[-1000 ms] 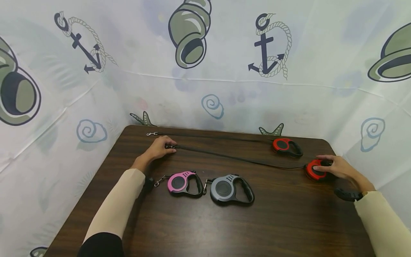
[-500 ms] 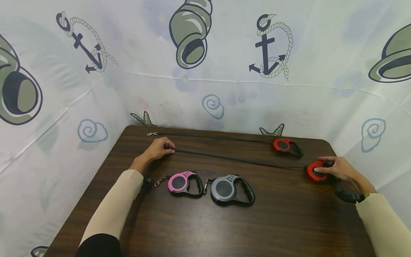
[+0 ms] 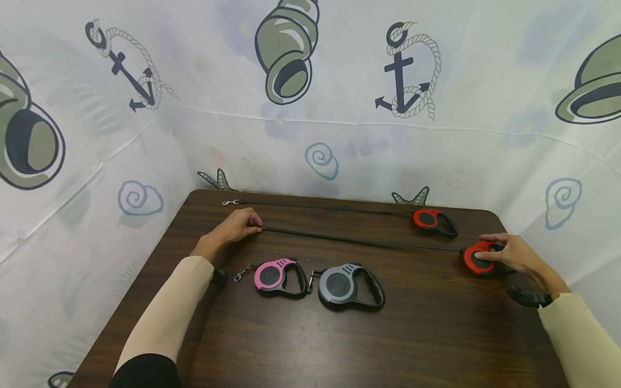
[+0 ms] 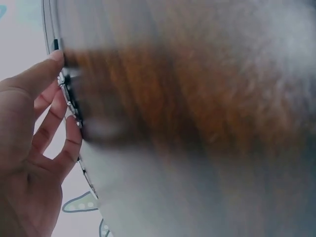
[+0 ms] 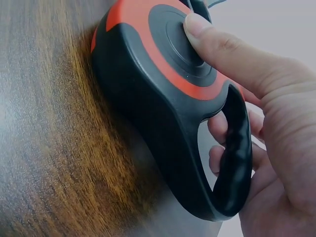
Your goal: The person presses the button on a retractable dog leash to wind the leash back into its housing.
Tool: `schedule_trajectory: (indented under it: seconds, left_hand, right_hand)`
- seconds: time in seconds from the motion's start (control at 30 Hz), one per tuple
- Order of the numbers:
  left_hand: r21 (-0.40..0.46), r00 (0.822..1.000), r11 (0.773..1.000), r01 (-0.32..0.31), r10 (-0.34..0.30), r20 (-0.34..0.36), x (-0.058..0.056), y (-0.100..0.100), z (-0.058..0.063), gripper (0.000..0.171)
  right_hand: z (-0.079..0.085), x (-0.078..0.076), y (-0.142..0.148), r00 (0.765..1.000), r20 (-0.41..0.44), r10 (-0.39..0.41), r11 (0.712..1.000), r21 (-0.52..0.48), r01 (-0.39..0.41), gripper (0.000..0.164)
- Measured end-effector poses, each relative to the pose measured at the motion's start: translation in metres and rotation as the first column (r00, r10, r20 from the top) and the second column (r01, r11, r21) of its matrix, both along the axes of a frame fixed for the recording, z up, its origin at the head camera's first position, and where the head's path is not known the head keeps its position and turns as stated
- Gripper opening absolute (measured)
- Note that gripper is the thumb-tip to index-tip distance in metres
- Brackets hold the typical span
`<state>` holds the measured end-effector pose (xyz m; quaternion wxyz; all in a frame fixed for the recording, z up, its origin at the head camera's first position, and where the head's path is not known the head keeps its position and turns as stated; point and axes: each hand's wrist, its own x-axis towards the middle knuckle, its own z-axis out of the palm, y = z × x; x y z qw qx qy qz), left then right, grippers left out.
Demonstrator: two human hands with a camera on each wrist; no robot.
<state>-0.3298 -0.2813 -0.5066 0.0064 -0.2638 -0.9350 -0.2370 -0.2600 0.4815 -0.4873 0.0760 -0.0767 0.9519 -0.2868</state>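
My left hand (image 3: 237,224) pinches the clip end of a thin black leash strap (image 3: 339,238) at the left of the table. The left wrist view shows the metal clip (image 4: 71,101) under the fingers; in the head view the hand covers it. At the right, my right hand (image 3: 516,253) grips a red and black retractable leash (image 3: 477,258). Its thumb lies on the round black centre, while other fingers reach through the handle loop (image 5: 237,153). The strap runs almost straight between both hands, low over the wood.
Behind lies a second red retractable leash (image 3: 434,222), strap drawn out leftward to a silver clip (image 3: 230,202). Nearer me lie a pink retractable leash (image 3: 273,276) and a grey one (image 3: 344,285). A patterned cloth (image 3: 339,151) borders the brown table (image 3: 364,345).
My left hand has shifted slightly left and toward me, and now hides the clip seen a second ago. The strap looks straighter. My right hand and its leash have hardly moved.
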Motion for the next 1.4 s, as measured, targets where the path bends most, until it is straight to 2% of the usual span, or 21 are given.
schedule_trajectory:
  seconds: [0.17, 0.33, 0.6, 0.77, 0.93, 1.17, 1.4]
  left_hand:
    - [-0.043, 0.999, 0.999, 0.031, -0.031, -0.008, 0.001, -0.004, 0.004, 0.010]
    - [-0.043, 0.998, 0.998, 0.051, -0.052, -0.023, 0.002, -0.009, 0.007, 0.009]
    - [-0.038, 0.999, 0.998, 0.040, -0.041, -0.017, 0.007, -0.017, 0.004, 0.012]
    - [-0.011, 1.000, 1.000, 0.002, -0.002, 0.013, 0.012, -0.021, 0.008, 0.015]
    - [0.018, 1.000, 1.000, -0.009, 0.008, 0.028, 0.014, -0.025, 0.011, 0.015]
    - [0.106, 0.999, 0.994, -0.032, 0.029, 0.026, 0.017, -0.032, 0.011, 0.015]
    - [0.154, 0.998, 0.986, -0.056, 0.052, 0.031, 0.025, -0.039, 0.015, 0.015]
  right_hand:
    - [0.001, 0.001, -0.003, 1.000, -0.028, -0.007, 1.000, -0.007, 0.006, 0.073]
    - [0.005, 0.001, -0.006, 0.998, -0.055, -0.013, 1.000, -0.017, 0.012, 0.069]
    - [0.008, 0.006, -0.008, 0.993, -0.111, 0.029, 0.998, -0.043, -0.034, 0.060]
    - [0.011, 0.006, -0.010, 0.988, -0.145, 0.044, 0.997, -0.059, -0.053, 0.056]
    - [0.012, 0.006, -0.010, 0.987, -0.157, 0.043, 0.996, -0.073, -0.055, 0.053]
    - [0.013, 0.007, -0.010, 0.982, -0.185, 0.027, 0.995, -0.094, -0.045, 0.049]
    - [0.008, 0.008, -0.010, 0.986, -0.166, 0.006, 0.991, -0.129, -0.028, 0.050]
